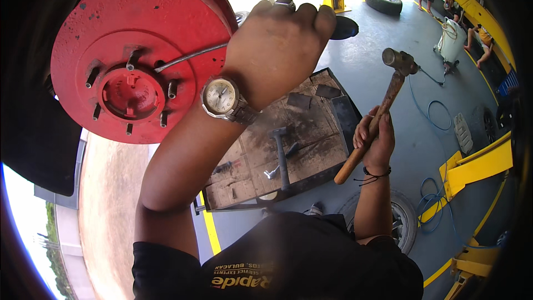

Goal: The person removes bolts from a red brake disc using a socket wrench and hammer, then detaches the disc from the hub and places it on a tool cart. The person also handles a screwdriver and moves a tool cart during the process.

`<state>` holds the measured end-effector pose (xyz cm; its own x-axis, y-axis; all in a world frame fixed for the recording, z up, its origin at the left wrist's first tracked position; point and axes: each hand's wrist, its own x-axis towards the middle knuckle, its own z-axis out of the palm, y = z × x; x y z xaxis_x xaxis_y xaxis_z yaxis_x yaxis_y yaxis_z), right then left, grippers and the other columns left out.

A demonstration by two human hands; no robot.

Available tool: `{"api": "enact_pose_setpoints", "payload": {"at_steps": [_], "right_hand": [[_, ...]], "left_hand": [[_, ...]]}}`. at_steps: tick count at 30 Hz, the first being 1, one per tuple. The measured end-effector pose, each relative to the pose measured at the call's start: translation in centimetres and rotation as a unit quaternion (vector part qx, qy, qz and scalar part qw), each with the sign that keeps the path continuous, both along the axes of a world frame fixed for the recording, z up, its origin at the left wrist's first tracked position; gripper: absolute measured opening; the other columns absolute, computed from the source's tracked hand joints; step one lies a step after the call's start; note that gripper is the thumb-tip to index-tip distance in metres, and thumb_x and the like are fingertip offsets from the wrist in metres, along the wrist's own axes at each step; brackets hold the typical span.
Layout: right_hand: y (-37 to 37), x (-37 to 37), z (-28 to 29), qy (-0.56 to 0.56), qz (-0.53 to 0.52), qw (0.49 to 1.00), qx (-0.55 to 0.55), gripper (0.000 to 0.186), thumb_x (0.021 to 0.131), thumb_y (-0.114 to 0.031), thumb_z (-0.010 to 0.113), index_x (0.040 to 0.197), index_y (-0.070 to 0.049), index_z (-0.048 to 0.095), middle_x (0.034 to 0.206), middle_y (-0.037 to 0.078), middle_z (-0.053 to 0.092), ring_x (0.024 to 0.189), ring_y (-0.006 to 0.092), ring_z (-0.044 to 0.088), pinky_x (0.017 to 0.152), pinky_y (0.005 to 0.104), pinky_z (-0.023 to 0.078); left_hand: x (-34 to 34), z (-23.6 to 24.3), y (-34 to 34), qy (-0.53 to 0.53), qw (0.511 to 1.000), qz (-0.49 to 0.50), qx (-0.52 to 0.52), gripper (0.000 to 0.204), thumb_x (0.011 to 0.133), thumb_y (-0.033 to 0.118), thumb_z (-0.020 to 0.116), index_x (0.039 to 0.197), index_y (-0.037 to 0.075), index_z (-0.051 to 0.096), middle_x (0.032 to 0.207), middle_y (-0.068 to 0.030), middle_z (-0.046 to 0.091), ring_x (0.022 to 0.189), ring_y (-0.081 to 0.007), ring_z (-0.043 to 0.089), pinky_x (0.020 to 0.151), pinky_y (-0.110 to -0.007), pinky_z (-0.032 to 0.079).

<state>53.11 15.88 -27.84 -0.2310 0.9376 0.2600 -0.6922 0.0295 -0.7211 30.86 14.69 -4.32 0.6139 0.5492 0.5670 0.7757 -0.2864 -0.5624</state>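
Observation:
My left hand (277, 44), with a watch on its wrist, is closed round the dark handle of a flat screwdriver (197, 53). The screwdriver's shaft slants left and its tip meets the raised hub rim of a red brake drum (183, 22). Several wheel studs (172, 89) stick out around that hub. Lower and to the right, my right hand (377, 139) grips a hammer (392, 84) by its wooden handle. The hammer's head points up, apart from the screwdriver and the drum. The far side of the drum is hidden.
Below my hands a work cart (255, 158) carries another hammer (281, 158) and small tools. One tyre (383, 1) lies on the floor at the back; another wheel (408, 219) is beside me. Yellow lift arms (477, 164) and a blue hose (438, 115) are at right, with people beyond.

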Motion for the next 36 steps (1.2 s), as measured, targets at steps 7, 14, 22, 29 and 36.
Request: {"api": "enact_pose_setpoints", "payload": {"at_steps": [7, 14, 22, 29, 36], "right_hand": [[0.5, -2.2, 4.3, -0.094, 0.001, 0.993, 0.068, 0.043, 0.109, -0.049, 0.041, 0.114, -0.008, 0.052, 0.065, 0.003, 0.05, 0.048, 0.0103, 0.048, 0.047, 0.0262, 0.043], [-1.3, -2.6, 4.9, -0.078, -0.028, 0.996, 0.034, 0.047, 0.107, -0.054, 0.045, 0.116, -0.008, 0.051, 0.066, 0.002, 0.048, 0.048, 0.0105, 0.046, 0.046, 0.0257, 0.041], [-1.0, -2.4, 5.2, -0.08, -0.046, 0.996, 0.01, 0.05, 0.106, -0.056, 0.045, 0.119, -0.009, 0.05, 0.066, 0.002, 0.047, 0.048, 0.0111, 0.045, 0.048, 0.0269, 0.04], [-0.6, -1.7, 6.1, -0.073, -0.07, 0.995, -0.002, 0.05, 0.106, -0.056, 0.045, 0.119, -0.009, 0.05, 0.067, 0.001, 0.047, 0.05, 0.0106, 0.045, 0.049, 0.0276, 0.041], [-0.2, -0.2, 7.0, -0.097, -0.064, 0.993, 0.017, 0.046, 0.108, -0.052, 0.044, 0.119, -0.008, 0.051, 0.067, 0.001, 0.048, 0.05, 0.0104, 0.046, 0.048, 0.027, 0.041]], "left_hand": [[0.1, 0.2, -0.7, -0.017, 0.999, 0.012, -0.026, 0.021, 0.089, 0.009, 0.057, 0.109, 0.007, 0.059, 0.083, -0.0072, 0.066, 0.077, -0.0274, 0.069, 0.072, -0.04, 0.056], [0.7, 0.7, -1.7, -0.017, 0.998, 0.039, -0.05, 0.019, 0.093, 0.013, 0.053, 0.109, 0.006, 0.061, 0.093, -0.008, 0.07, 0.089, -0.0258, 0.071, 0.086, -0.041, 0.05], [0.4, 0.7, -1.7, -0.026, 0.999, 0.035, -0.028, 0.017, 0.094, 0.015, 0.053, 0.103, 0.007, 0.065, 0.09, -0.0057, 0.071, 0.093, -0.0223, 0.07, 0.088, -0.039, 0.049], [0.2, 0.4, -1.7, -0.039, 0.998, 0.036, -0.034, 0.018, 0.094, 0.015, 0.054, 0.104, 0.006, 0.066, 0.092, -0.0058, 0.072, 0.092, -0.0217, 0.069, 0.088, -0.039, 0.049], [0.0, 0.3, -1.9, -0.044, 0.999, 0.025, -0.019, 0.016, 0.094, 0.015, 0.055, 0.1, 0.006, 0.066, 0.089, -0.005, 0.073, 0.093, -0.0201, 0.069, 0.089, -0.038, 0.048]]}}
